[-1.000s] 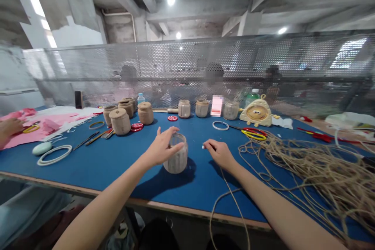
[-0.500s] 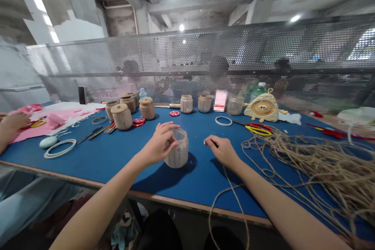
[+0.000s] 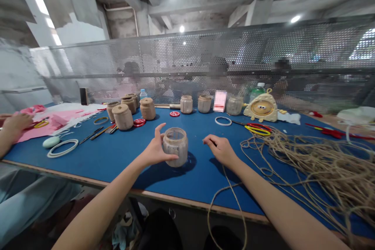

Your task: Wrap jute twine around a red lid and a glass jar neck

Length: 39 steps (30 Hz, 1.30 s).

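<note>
A cloudy glass jar [image 3: 179, 150] stands upright and open-topped on the blue table before me. My left hand [image 3: 156, 148] is round its left side, thumb across the front and index finger raised; the other fingers are partly hidden behind the glass. To the right of the jar, apart from it, my right hand [image 3: 221, 149] is closed with its fingertips curled together. Thin jute twine [image 3: 231, 187] comes out from beneath that hand and loops down over the table's front edge. The grip on the twine is mostly hidden inside the fingers.
A large tangle of twine [image 3: 316, 164] covers the right side, beside yellow-and-red scissors [image 3: 259, 129]. Twine-wrapped jars [image 3: 123, 117] and more glass jars [image 3: 186, 104] line the back. A yellow fan [image 3: 261, 107] stands back right. Another person's hand [image 3: 17, 123] is at far left.
My left hand has dropped from the jar's rim to its side, the thumb now lower across the front. My right hand has hardly moved.
</note>
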Each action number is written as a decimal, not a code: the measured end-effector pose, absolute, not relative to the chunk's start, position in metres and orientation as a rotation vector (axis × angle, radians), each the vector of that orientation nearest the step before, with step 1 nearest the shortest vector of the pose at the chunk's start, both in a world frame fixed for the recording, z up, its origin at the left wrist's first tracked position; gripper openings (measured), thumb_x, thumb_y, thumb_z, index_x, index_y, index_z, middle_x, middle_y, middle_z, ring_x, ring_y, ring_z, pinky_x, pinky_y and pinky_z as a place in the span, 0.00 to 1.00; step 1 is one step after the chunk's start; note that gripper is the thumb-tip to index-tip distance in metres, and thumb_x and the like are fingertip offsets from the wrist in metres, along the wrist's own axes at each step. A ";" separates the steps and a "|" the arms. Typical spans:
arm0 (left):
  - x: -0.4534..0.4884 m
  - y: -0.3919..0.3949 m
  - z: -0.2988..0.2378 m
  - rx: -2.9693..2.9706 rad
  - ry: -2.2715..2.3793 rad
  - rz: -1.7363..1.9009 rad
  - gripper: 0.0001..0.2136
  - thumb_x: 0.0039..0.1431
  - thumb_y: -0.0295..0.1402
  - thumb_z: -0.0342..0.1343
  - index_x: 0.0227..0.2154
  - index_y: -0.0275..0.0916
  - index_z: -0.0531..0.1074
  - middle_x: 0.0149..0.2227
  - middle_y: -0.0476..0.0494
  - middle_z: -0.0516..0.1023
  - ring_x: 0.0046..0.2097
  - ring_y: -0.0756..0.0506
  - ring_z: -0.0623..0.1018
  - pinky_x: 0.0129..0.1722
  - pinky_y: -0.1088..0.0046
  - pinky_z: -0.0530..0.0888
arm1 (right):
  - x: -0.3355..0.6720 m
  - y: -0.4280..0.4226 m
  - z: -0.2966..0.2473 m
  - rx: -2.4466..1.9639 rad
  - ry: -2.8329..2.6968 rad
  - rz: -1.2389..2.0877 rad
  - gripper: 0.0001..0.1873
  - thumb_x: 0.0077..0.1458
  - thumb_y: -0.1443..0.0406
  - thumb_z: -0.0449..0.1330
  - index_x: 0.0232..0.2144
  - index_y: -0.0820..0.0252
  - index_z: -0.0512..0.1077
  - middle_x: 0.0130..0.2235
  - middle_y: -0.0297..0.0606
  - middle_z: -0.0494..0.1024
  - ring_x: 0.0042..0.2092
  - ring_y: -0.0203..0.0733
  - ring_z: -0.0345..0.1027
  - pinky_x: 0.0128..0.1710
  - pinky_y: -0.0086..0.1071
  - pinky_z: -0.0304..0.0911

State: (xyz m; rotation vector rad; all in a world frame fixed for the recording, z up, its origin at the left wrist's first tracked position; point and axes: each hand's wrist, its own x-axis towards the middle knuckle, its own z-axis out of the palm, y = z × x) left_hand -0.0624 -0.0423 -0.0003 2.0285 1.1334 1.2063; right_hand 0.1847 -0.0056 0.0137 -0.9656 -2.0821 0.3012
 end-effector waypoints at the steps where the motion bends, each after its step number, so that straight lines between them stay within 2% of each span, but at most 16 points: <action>1: -0.062 -0.041 -0.004 1.966 1.143 1.225 0.50 0.35 0.37 0.65 0.55 0.42 0.34 0.48 0.35 0.66 0.49 0.41 0.71 0.50 0.56 0.64 | 0.185 -0.006 0.014 -0.963 -2.076 0.317 0.15 0.52 0.59 0.48 0.22 0.59 0.69 0.21 0.34 0.71 0.23 0.35 0.61 0.28 0.29 0.55; 6: -0.052 -0.040 -0.010 1.865 1.145 1.345 0.49 0.34 0.34 0.65 0.55 0.43 0.38 0.44 0.39 0.70 0.48 0.42 0.72 0.51 0.58 0.65 | 0.186 -0.005 0.013 -0.954 -2.020 0.422 0.15 0.51 0.57 0.50 0.21 0.59 0.69 0.21 0.33 0.69 0.24 0.35 0.59 0.28 0.29 0.54; 11: -0.028 -0.037 0.002 1.799 1.037 1.424 0.44 0.39 0.35 0.63 0.55 0.42 0.39 0.46 0.39 0.69 0.48 0.42 0.72 0.50 0.60 0.66 | 0.189 0.001 0.011 -0.933 -1.913 0.621 0.18 0.52 0.53 0.49 0.21 0.59 0.65 0.18 0.30 0.62 0.22 0.33 0.54 0.25 0.29 0.52; 16: 0.002 -0.029 0.006 1.866 1.082 1.359 0.47 0.35 0.34 0.65 0.55 0.41 0.39 0.43 0.41 0.71 0.46 0.42 0.72 0.49 0.60 0.67 | 0.188 0.004 0.012 -0.869 -1.783 0.860 0.21 0.51 0.48 0.48 0.20 0.59 0.59 0.22 0.30 0.62 0.26 0.33 0.57 0.29 0.29 0.58; 21: 0.014 -0.026 -0.002 1.929 1.140 1.316 0.45 0.38 0.37 0.63 0.55 0.39 0.40 0.45 0.38 0.71 0.48 0.41 0.72 0.49 0.59 0.66 | 0.187 0.005 0.012 -0.874 -1.674 1.007 0.22 0.47 0.47 0.51 0.19 0.59 0.58 0.22 0.29 0.60 0.25 0.32 0.56 0.27 0.29 0.58; 29: 0.015 -0.028 -0.016 2.002 1.136 1.352 0.44 0.38 0.42 0.63 0.54 0.37 0.43 0.52 0.32 0.64 0.54 0.38 0.65 0.53 0.58 0.61 | 0.189 0.008 0.010 -0.935 -1.580 1.096 0.21 0.46 0.50 0.52 0.17 0.59 0.57 0.19 0.28 0.60 0.22 0.31 0.55 0.24 0.28 0.56; 34: 0.014 -0.023 -0.024 1.847 0.944 1.357 0.47 0.37 0.40 0.64 0.55 0.35 0.39 0.57 0.28 0.56 0.58 0.38 0.59 0.56 0.57 0.57 | 0.191 0.011 0.008 -0.971 -1.567 1.070 0.20 0.46 0.50 0.52 0.18 0.60 0.58 0.18 0.27 0.59 0.21 0.30 0.53 0.22 0.27 0.52; 36: 0.013 -0.020 -0.024 1.713 0.832 1.330 0.43 0.39 0.41 0.63 0.54 0.35 0.44 0.57 0.29 0.56 0.58 0.38 0.59 0.56 0.58 0.58 | 0.190 0.010 0.008 -0.974 -1.573 1.063 0.20 0.47 0.50 0.52 0.18 0.60 0.58 0.19 0.27 0.59 0.21 0.30 0.53 0.22 0.27 0.52; 39: 0.011 -0.019 -0.021 1.576 0.758 1.284 0.33 0.40 0.40 0.62 0.49 0.34 0.55 0.54 0.31 0.62 0.55 0.38 0.63 0.55 0.59 0.61 | 0.188 0.009 0.008 -0.969 -1.598 1.056 0.21 0.47 0.48 0.51 0.18 0.59 0.56 0.18 0.27 0.59 0.21 0.30 0.53 0.22 0.27 0.53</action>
